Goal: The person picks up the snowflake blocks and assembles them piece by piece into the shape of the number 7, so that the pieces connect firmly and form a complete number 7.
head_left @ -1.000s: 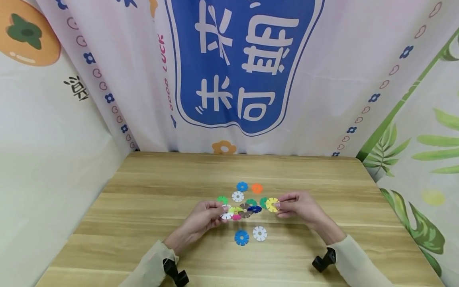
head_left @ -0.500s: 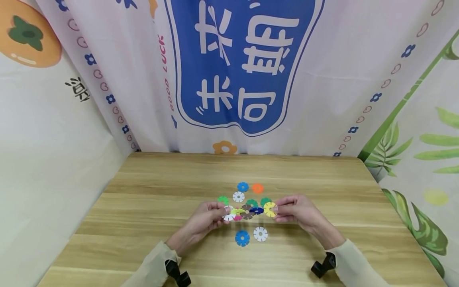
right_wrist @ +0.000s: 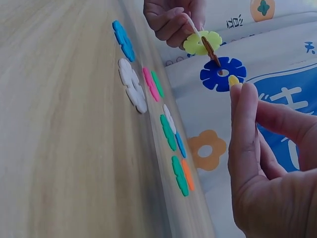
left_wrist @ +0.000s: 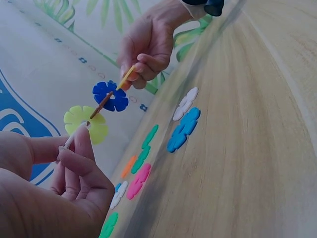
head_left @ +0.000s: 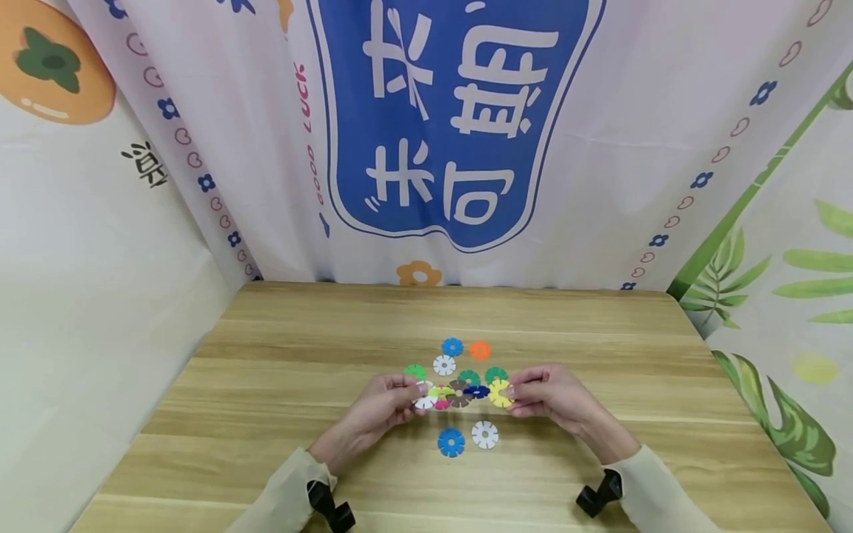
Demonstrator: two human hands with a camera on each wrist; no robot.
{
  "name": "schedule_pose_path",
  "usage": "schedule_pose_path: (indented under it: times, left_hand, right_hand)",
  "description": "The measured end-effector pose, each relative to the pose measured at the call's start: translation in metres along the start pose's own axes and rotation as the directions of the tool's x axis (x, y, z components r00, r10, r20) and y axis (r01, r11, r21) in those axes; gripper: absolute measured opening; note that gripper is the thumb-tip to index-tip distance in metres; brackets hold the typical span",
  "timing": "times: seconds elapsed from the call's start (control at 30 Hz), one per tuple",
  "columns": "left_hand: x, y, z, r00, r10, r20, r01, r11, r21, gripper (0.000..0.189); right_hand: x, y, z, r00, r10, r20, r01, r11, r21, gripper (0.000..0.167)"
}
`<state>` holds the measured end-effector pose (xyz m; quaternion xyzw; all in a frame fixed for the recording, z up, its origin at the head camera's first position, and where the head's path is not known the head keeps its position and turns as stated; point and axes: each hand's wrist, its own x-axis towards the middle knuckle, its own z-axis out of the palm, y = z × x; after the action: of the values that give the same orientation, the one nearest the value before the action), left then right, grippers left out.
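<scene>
My left hand (head_left: 389, 400): pinches the white slotted disc (head_left: 426, 404)
Joined between my hands: lime disc (left_wrist: 96, 130), brown disc (head_left: 457, 400), dark-blue disc (right_wrist: 212, 75), above the wooden table (head_left: 280, 370)
My right hand (head_left: 549, 392): pinches the yellow slotted disc (head_left: 496, 394) at the dark-blue disc's edge

the joined discs come in white (head_left: 426, 404), lime, brown, dark blue and yellow: a white disc, a lime disc (left_wrist: 96, 131), a brown disc (right_wrist: 210, 52), a dark blue disc (right_wrist: 210, 77) and a yellow disc (head_left: 494, 398). lying flat are pink (left_wrist: 138, 181), orange (right_wrist: 187, 173), light green (head_left: 409, 370), dark green (right_wrist: 180, 176), bright blue (left_wrist: 185, 119) and more white (head_left: 485, 444) discs. the surface (head_left: 320, 318) is tan with brown stripes. the back cloth (head_left: 600, 185) is white, with a blue patch (head_left: 440, 111), white writing (head_left: 449, 194), pink hearts (head_left: 183, 136), blue flowers (head_left: 169, 109) and an orange flower (head_left: 406, 274). the sleeves (head_left: 280, 492) are cream.
</scene>
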<state>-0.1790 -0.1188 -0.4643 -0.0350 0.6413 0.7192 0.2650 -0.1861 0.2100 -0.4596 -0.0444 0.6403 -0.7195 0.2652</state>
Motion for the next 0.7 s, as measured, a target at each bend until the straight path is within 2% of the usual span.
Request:
schedule_pose_path:
  times: [0.17, 0.33, 0.5, 0.7]
  left_hand:
    - [0.000, -0.001, 0.000, 1.000, 0.011, 0.010, -0.011, 1.000, 0.024, 0.008]
    - [-0.002, -0.005, -0.002, 0.999, 0.032, 0.012, -0.033, 0.997, 0.070, 0.008]
    - [-0.002, -0.007, -0.002, 0.998, 0.059, 0.010, -0.059, 0.996, 0.062, 0.006]
    - [-0.003, -0.003, -0.002, 0.996, 0.078, 0.036, -0.080, 0.994, 0.076, 0.005]
  right_hand:
    - [0.001, 0.002, 0.005, 1.000, -0.017, 0.015, 0.017, 1.000, -0.007, 0.010]
    - [0.001, 0.007, 0.012, 1.000, -0.008, 0.000, 0.008, 1.000, -0.011, 0.011]
    - [0.001, 0.009, 0.013, 1.000, -0.001, -0.003, 0.001, 1.000, -0.012, 0.011]
    - [0.002, 0.009, 0.012, 1.000, 0.001, 0.013, -0.001, 1.000, -0.021, 0.011]
